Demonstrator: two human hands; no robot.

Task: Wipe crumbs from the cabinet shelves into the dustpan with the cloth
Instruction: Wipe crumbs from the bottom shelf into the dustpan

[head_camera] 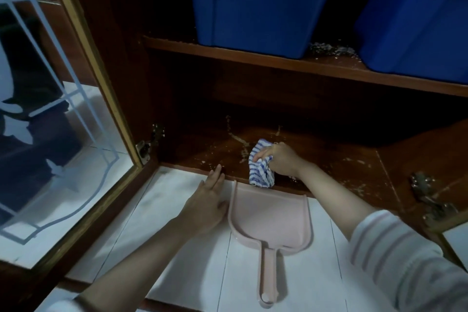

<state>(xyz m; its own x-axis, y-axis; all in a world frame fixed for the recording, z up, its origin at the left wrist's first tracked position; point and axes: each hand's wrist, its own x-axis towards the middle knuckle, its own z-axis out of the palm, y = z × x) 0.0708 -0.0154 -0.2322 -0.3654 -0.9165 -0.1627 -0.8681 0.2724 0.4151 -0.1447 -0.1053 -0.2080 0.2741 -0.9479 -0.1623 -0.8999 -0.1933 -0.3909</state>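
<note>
A dark wooden cabinet stands open above a white tiled floor, its glass-paned door swung out to the left. Two blue bins sit on the upper shelf, with pale crumbs scattered between them. On the bottom shelf, the person's right hand grips a bunched blue-and-white striped cloth at the front edge. Just below it, a pink dustpan lies on the floor, mouth against the cabinet. The left hand, fingers straight, rests flat beside the dustpan's left wall.
</note>
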